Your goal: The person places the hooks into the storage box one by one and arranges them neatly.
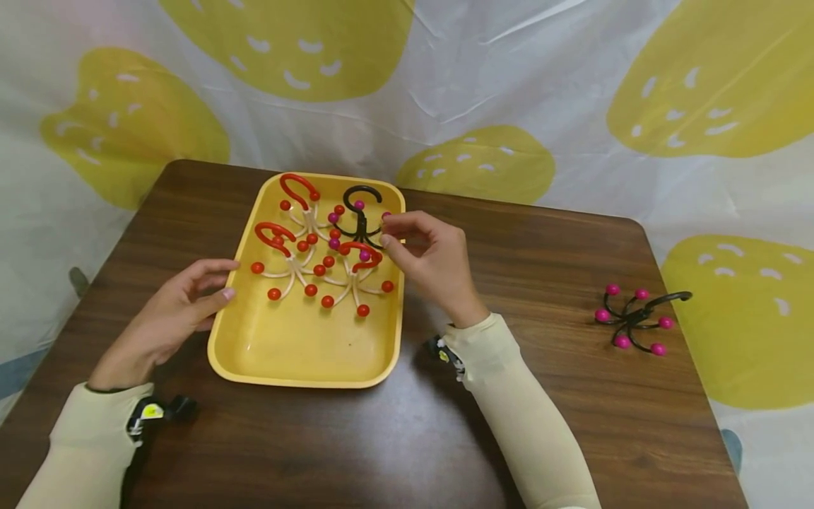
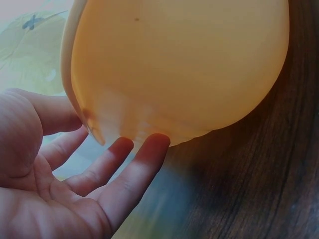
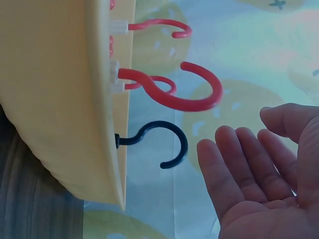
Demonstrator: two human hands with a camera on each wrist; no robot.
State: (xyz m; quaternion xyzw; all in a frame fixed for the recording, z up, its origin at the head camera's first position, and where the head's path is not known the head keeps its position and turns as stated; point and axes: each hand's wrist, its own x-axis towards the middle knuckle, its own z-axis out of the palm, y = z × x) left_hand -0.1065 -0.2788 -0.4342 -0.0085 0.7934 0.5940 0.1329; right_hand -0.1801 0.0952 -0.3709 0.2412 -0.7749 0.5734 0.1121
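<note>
The black hook hanger (image 1: 360, 215) lies in the upper middle of the frame, at the far end of the yellow tray (image 1: 305, 353), tangled among the red-and-white hook hangers (image 1: 305, 258). It looks light, stiff and springy, with thin arms tipped by magenta balls; its curved top hook seems the surest hold. The right hand (image 1: 429, 258) hovers beside it, fingers (image 1: 397, 225) loosely curled, gripping nothing. The left hand (image 1: 172, 311) rests open against the tray's left rim.
</note>
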